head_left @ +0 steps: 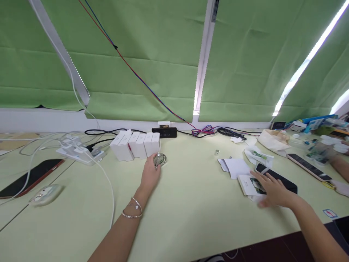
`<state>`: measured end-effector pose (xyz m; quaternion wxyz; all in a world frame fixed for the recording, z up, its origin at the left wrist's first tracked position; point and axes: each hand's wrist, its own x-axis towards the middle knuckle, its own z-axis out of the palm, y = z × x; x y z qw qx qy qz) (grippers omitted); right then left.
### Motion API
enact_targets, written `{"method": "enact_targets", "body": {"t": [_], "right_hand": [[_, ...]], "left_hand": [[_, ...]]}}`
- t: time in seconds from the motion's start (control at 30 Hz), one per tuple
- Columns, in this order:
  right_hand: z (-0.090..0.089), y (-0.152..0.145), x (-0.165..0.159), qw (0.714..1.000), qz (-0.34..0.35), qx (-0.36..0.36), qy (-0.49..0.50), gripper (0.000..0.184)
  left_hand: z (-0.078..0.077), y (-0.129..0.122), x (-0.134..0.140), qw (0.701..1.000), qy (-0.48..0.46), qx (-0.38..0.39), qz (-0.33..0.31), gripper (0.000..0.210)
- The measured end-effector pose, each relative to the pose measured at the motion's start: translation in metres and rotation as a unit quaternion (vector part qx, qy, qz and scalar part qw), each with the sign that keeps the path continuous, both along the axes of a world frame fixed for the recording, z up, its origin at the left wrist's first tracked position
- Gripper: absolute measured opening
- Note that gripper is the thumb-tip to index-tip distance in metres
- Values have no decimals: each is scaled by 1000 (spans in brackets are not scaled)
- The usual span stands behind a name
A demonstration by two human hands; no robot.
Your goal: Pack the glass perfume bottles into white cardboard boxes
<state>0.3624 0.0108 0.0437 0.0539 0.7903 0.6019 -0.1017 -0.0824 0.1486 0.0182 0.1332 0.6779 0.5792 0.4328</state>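
My left hand (151, 171) is stretched forward in the middle of the table. Its fingers close on a small round glassy, greyish object (160, 160) with a narrow top; its exact kind is unclear. Just behind it stands a row of white boxes (136, 145). My right hand (276, 191), a little blurred, has its fingers spread over a small white box with a dark flower picture (249, 185) and the near side of a black phone (285, 181). Whether it touches them I cannot tell. A folded white paper (237, 167) lies beside the picture box.
A power strip (81, 152) with white cables, a dark tablet-like device (29, 177) and a pale mouse (46, 194) lie left. A black digital clock (164, 132) stands at the back. A tiny clear piece (216, 152) lies right of centre. Another person's arm (339, 163) shows far right.
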Motion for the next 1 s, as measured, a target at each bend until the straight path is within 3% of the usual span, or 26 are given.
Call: {"method": "enact_targets", "body": {"t": [0.1, 0.23, 0.33, 0.43, 0.5, 0.6, 0.73, 0.83, 0.93, 1.0], "right_hand": [[-6, -20, 17, 1000, -4, -6, -4, 98], [8, -21, -28, 995, 70, 7, 70, 89], [17, -1, -88, 972, 165, 47, 160, 90], [14, 34, -151, 950, 232, 86, 191, 88], [7, 56, -185, 935, 274, 124, 187, 78], [-3, 78, -212, 903, 331, 159, 225, 71], [-8, 85, -194, 881, 330, 147, 306, 72], [-8, 85, -162, 888, 276, 70, 361, 88], [-7, 84, -144, 887, 254, -15, 385, 107], [-7, 85, -141, 887, 246, -23, 390, 110]], "left_hand": [[1, 3, -2, 999, -7, 7, 38, 51], [6, -11, 6, 997, 0, 56, 58, 48], [10, -26, 16, 993, 41, 78, -75, 30], [11, -37, 26, 968, 85, 26, -235, 28], [12, -42, 30, 954, 103, -2, -281, 35], [12, -44, 29, 945, 138, -34, -295, 53], [9, -39, 21, 932, 191, -79, -298, 71], [7, -35, 19, 928, 208, -82, -297, 83], [7, -34, 21, 935, 199, -73, -284, 81], [9, -35, 22, 937, 199, -69, -280, 78]]}}
